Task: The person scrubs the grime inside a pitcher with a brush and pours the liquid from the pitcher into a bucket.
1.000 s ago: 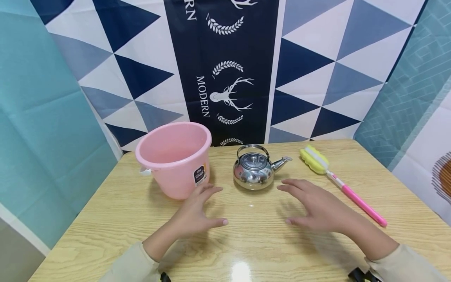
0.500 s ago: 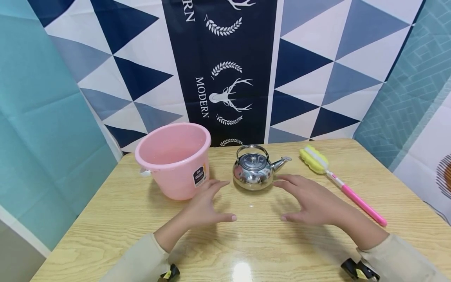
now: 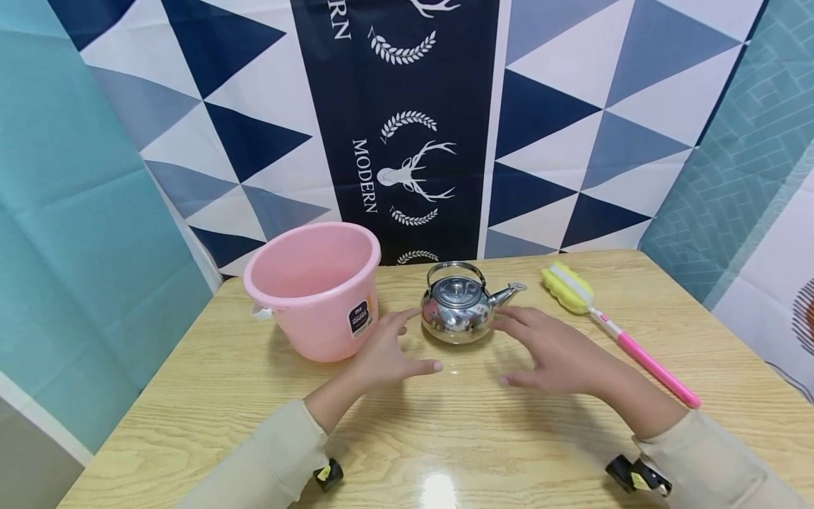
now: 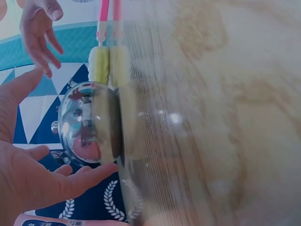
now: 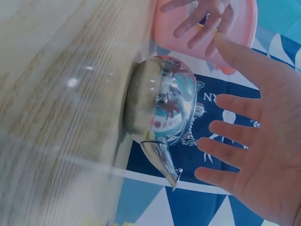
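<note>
A shiny metal teakettle (image 3: 456, 318) stands upright on the wooden table, its spout toward the right and its loop handle raised. On its left side is my left hand (image 3: 389, 353), fingers spread and reaching forward beside the pink bucket (image 3: 318, 318). My right hand (image 3: 552, 353) is on the other side, below the spout, with its fingers extended too. In both wrist views the kettle (image 4: 84, 125) lies between spread fingers, and the right palm (image 5: 268, 155) faces it with nothing held. Whether any fingertip touches the metal I cannot tell.
A sponge brush with a yellow head (image 3: 568, 288) and a pink handle (image 3: 658, 371) lies on the table (image 3: 210, 417) to the right. Behind the table hangs a patterned cloth (image 3: 420, 106). The bucket stands close to the left hand.
Both hands have moved forward and inward toward the kettle, the left one further to the right. Kettle, bucket and brush stay where they were.
</note>
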A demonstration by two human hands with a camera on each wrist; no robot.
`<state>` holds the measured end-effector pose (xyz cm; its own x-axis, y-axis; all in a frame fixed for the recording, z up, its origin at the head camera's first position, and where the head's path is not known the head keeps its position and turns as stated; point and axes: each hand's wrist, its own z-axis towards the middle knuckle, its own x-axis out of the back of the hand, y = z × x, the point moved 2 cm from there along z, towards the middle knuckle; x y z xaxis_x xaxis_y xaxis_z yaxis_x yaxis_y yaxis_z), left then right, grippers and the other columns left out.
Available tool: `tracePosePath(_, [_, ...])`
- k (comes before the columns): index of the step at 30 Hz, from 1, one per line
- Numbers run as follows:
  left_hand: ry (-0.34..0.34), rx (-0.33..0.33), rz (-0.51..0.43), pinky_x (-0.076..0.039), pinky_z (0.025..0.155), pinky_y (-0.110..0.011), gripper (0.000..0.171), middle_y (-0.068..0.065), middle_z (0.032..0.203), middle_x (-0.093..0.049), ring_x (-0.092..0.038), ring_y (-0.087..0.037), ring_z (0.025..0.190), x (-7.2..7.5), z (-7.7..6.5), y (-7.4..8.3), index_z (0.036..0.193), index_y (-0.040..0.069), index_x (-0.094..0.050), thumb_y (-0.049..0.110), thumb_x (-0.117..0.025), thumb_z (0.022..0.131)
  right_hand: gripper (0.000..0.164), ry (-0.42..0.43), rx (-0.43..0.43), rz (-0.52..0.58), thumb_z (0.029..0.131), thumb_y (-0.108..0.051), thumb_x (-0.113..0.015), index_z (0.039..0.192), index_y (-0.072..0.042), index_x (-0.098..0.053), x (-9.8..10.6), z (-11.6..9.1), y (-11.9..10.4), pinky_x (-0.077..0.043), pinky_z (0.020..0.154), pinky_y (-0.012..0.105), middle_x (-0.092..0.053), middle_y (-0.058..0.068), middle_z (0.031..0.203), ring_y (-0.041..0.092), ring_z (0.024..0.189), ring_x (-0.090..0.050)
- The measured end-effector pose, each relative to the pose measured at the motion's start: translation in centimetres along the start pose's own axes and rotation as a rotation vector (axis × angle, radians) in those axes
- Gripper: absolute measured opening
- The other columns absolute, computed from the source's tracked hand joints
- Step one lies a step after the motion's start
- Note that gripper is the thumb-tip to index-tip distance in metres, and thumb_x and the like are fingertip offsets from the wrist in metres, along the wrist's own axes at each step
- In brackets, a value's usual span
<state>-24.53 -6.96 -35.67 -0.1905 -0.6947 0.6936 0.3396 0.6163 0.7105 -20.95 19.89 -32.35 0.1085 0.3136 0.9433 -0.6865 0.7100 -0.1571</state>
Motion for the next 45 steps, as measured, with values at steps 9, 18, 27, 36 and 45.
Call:
tracePosePath(9, [0.036,0.092,-0.119,-0.047,0.099,-0.047,0.096,-0.012,0.150,-0.037,-0.048,-0.034,0.127,-0.7,1.7,0.1,0.149,0.020,-0.039,0.043,-0.088,0.069,0.065,0.023,-0.033,0.002,0.079,-0.034,-0.082,0.131,-0.004,-0.058,0.4,0.9,0.1,-0.044,0.099,0.057,-0.049,0.021,0.138,0.040,0.126,-0.047])
tracePosePath(18, [0.037,0.194,-0.419,-0.055,0.088,-0.045,0.092,-0.015,0.154,-0.030,-0.040,-0.038,0.133,-1.6,3.4,-0.8,0.149,0.025,-0.039,0.030,-0.089,0.072,0.055,0.039,-0.047,0.040,0.083,-0.028,-0.080,0.128,-0.003,-0.060,0.6,2.1,0.3,-0.044,0.100,0.056,-0.052,0.022,0.135,0.040,0.123,-0.049])
tracePosePath(27, [-0.001,0.302,-0.660,-0.058,0.079,-0.047,0.092,-0.019,0.156,-0.023,-0.043,-0.042,0.129,-2.0,5.1,-0.6,0.153,0.024,-0.033,0.019,-0.085,0.078,0.044,0.073,-0.006,0.029,0.083,-0.017,-0.079,0.121,-0.001,-0.064,0.7,3.8,1.1,-0.047,0.097,0.053,-0.056,0.021,0.128,0.037,0.117,-0.055])
tracePosePath(36, [-0.041,0.336,-0.753,-0.057,0.079,-0.050,0.093,-0.021,0.155,-0.019,-0.064,-0.032,0.087,-2.4,6.6,-0.7,0.154,0.029,-0.029,0.008,-0.081,0.079,0.037,0.073,0.051,0.023,0.081,-0.004,-0.078,0.115,0.001,-0.066,0.9,5.5,1.9,-0.053,0.089,0.049,-0.058,0.022,0.123,0.036,0.110,-0.059])
tracePosePath(45, [-0.055,0.312,-0.761,-0.057,0.077,-0.048,0.090,-0.016,0.139,-0.038,-0.060,-0.027,0.087,-2.7,7.6,-0.4,0.152,0.027,-0.034,0.005,-0.081,0.078,0.031,0.078,0.121,0.011,0.080,0.001,-0.077,0.109,0.003,-0.067,0.4,7.5,2.5,-0.053,0.087,0.046,-0.061,0.021,0.115,0.034,0.104,-0.061])
